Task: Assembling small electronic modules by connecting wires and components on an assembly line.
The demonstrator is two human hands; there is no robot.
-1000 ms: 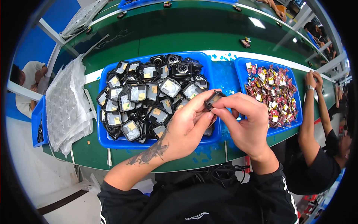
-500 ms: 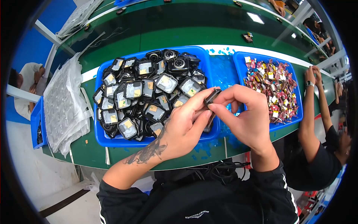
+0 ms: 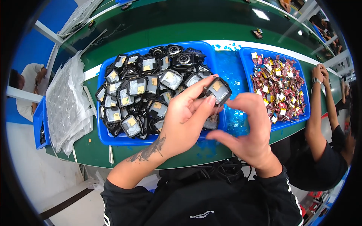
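Between its thumb and fingers my left hand (image 3: 184, 122) grips a black smartwatch case (image 3: 219, 90), tilted so its grey panel with a yellowish sticker faces up. My right hand (image 3: 250, 132) is just to the right of the case, thumb and forefinger spread apart, holding nothing visible. Beneath and left of my left hand, a blue tray (image 3: 158, 141) is heaped with similar watch cases (image 3: 136, 86); some show round sensor backs. Farther right, a second blue tray (image 3: 307, 103) holds a pile of small red, white and yellow electronic parts (image 3: 281, 88).
Blue plastic scraps (image 3: 232, 81) lie between the trays on the green table. A stack of clear plastic trays (image 3: 69, 105) leans at the left edge. Beyond is a green conveyor (image 3: 181, 32) carrying small parts. A co-worker's arms (image 3: 318, 109) rest at the right.
My right hand has let go of the watch case and opened, moving slightly down. The case, edge-on before, has been turned panel up in my left hand.
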